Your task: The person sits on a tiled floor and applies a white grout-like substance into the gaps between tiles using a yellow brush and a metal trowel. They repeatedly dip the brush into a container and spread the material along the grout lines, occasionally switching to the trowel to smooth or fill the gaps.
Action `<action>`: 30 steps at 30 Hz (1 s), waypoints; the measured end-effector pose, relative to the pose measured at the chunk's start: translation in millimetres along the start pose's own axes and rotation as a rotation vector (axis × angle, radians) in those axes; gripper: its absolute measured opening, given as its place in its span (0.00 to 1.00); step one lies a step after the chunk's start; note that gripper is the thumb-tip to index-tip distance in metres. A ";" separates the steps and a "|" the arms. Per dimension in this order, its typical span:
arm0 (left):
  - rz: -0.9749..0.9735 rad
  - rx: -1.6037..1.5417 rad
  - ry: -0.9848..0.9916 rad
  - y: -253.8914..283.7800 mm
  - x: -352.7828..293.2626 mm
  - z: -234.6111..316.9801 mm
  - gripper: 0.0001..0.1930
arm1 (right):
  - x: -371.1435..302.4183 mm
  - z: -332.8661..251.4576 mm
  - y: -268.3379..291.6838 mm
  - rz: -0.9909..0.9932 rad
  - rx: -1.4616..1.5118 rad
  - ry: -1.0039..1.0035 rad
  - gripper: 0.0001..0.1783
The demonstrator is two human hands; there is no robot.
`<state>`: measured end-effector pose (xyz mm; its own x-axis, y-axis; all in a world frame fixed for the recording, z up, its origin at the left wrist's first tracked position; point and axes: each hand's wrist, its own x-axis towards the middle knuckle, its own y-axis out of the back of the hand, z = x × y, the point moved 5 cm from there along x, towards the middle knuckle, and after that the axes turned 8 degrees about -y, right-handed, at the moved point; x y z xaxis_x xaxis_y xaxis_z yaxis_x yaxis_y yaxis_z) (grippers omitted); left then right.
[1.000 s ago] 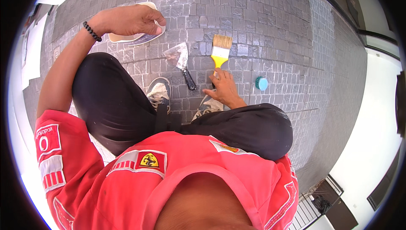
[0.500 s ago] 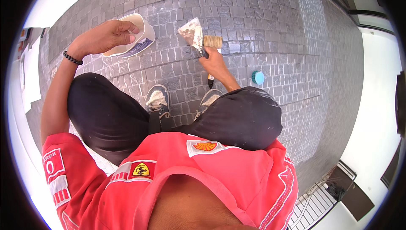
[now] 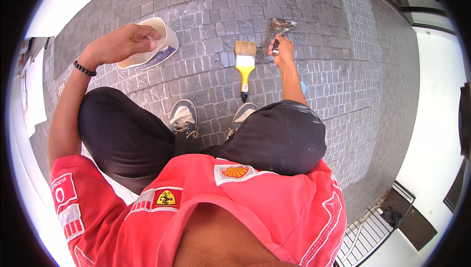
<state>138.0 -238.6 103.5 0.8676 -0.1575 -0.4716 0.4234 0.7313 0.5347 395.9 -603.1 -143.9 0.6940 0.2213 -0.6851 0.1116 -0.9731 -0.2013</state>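
My right hand [image 3: 283, 52] is closed round the dark handle of a putty knife [image 3: 283, 24]. Its wide metal blade, with pale smears on it, is over the grey stone-patterned paving; whether it touches the paving I cannot tell. Left of that hand a flat paintbrush [image 3: 246, 70] lies with its bristles pointing away from me, its handle yellow with a black tip. Above the opening of a white bucket [image 3: 168, 31] hovers my left hand [image 3: 122, 42]. Thumb and forefinger are bent and apart with nothing seen between them; the other fingers are mostly hidden.
A light-blue round lid or cap [image 3: 303, 88] shows partly behind my right forearm. My shoes [image 3: 183, 115], stained pale, are on the grey paving [image 3: 221, 2] between my bent knees. White walls [image 3: 436, 95] border the paving, with a metal railing [image 3: 363, 240] at the lower right.
My right hand has moved right with the putty knife, uncovering the paintbrush. The thick pale paste seen on the blade before no longer shows. My left hand stays over the bucket.
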 end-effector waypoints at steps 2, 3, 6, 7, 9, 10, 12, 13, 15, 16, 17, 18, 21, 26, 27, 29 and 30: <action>-0.002 -0.010 0.012 0.1 -0.7 -1.8 0.31 | 0.9 -0.7 0.1 -0.005 0.047 0.000 0.07; -0.004 -0.015 0.009 0.3 -0.4 -2.0 0.31 | 1.0 -1.7 0.5 -0.001 0.071 0.004 0.06; -0.007 -0.029 -0.009 0.1 1.9 -1.3 0.30 | -0.2 -2.8 -1.5 -0.051 0.032 -0.008 0.06; -0.003 -0.031 -0.022 0.0 2.8 -0.8 0.30 | -0.8 -2.9 -2.5 -0.074 0.032 -0.009 0.06; -0.005 -0.039 -0.033 -0.4 5.2 -0.7 0.30 | -2.0 -2.6 -2.8 -0.077 0.028 -0.019 0.07; -0.009 -0.045 -0.032 -0.6 6.1 -1.2 0.29 | -2.5 -3.2 -3.8 -0.088 0.037 -0.014 0.07; -0.012 -0.046 -0.032 -1.5 7.3 -2.3 0.29 | -2.3 -3.9 -4.5 -0.058 0.045 -0.016 0.07; -0.012 -0.042 -0.032 -1.7 7.7 -2.8 0.29 | -1.8 -4.0 -6.1 -0.059 0.058 -0.031 0.07; -0.004 -0.042 -0.038 -1.8 8.4 -3.3 0.29 | -0.2 -4.8 -8.0 -0.022 0.081 -0.055 0.07; 0.003 -0.046 -0.044 -1.9 8.8 -3.4 0.29 | 0.9 -5.6 -9.5 -0.014 0.089 -0.061 0.06; 0.009 -0.050 -0.050 -2.2 9.1 -3.2 0.29 | 2.0 -6.6 -10.9 -0.005 0.096 -0.068 0.06; 0.001 -0.056 -0.046 -2.3 9.3 -3.4 0.29 | 2.9 -8.2 -12.0 0.001 0.108 -0.057 0.06; -0.016 -0.069 -0.043 -1.2 10.3 -3.5 0.29 | 5.6 -8.1 -12.1 0.060 0.053 -0.111 0.05; -0.002 -0.057 -0.069 -0.4 11.5 -2.7 0.29 | 9.5 -10.5 -13.1 0.045 0.091 -0.129 0.05; 0.000 -0.059 -0.061 -0.1 11.3 -3.2 0.28 | 9.9 -10.9 -11.9 0.064 0.099 -0.132 0.05; 0.002 -0.066 -0.044 0.0 10.8 -3.9 0.28 | 10.8 -11.0 -11.8 0.059 0.114 -0.147 0.04; 0.002 -0.062 -0.042 -0.1 10.8 -3.9 0.28 | 11.3 -10.9 -10.8 0.072 0.120 -0.150 0.04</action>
<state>146.3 -237.8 95.6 0.8792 -0.1830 -0.4399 0.4059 0.7711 0.4905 410.3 -590.7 -141.8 0.5822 0.1673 -0.7957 -0.0258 -0.9743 -0.2238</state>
